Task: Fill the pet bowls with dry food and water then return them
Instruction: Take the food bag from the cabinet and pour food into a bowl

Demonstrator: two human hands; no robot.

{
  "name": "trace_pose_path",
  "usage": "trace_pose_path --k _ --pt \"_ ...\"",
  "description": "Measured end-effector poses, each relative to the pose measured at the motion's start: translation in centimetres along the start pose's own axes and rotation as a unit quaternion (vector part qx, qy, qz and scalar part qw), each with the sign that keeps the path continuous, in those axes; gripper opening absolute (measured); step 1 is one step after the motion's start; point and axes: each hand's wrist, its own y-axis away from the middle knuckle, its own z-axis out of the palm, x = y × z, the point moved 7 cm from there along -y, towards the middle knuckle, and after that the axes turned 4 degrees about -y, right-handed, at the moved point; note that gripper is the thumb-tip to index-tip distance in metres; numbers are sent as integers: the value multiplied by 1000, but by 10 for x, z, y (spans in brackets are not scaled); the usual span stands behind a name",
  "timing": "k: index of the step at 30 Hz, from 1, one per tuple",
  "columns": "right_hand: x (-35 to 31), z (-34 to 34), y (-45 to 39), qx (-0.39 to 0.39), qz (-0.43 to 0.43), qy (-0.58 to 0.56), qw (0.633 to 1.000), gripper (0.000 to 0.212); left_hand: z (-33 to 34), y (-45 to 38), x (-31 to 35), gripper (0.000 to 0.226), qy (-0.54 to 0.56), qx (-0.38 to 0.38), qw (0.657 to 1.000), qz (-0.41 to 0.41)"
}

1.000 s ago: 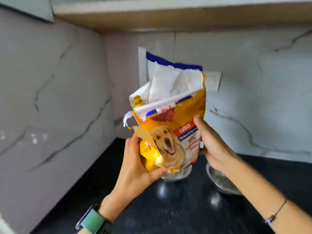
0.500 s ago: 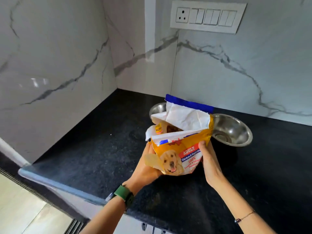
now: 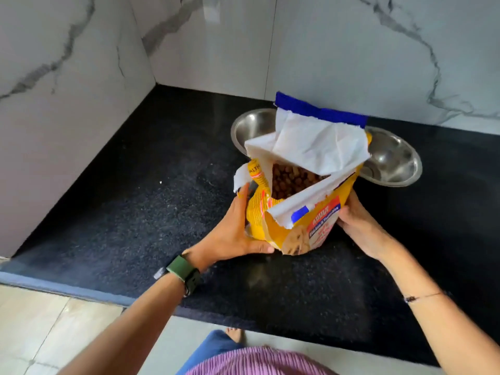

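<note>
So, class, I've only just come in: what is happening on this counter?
A person holds an opened yellow dog food bag upright on the black counter, the left hand gripping one side and the right hand the other. Brown kibble shows through the torn top. Two steel bowls stand behind the bag, the left bowl and the right bowl; what shows of both holds no food, so pouring has not started.

Bare forearms, no sleeves. On the left wrist, a smartwatch (image 3: 186, 274) — dark case, green band. On the right wrist, a thin thread bracelet (image 3: 422, 296) with a small dark bead or knot. Pink ribbed top (image 3: 259, 361) at the bottom edge — blue trousers (image 3: 213, 347) below, one bare foot (image 3: 234, 334) on the floor.
</note>
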Motion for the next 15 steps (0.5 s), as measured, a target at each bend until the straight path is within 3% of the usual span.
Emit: trace_pose_path --k 3,6,10,15 --pt "-2 8 -1 5 11 19 1000 99 -1 0 7 112 13 29 1000 -2" --pt "-5 16 -3 68 -8 -9 998 102 -2 1 5 105 98 67 993 -1" --pt "-4 15 -3 178 -58 -70 980 88 -7 -2 13 92 151 105 982 -29" --pt "-28 10 -4 211 -54 -104 971 72 -17 -19 44 72 210 128 968 -44"
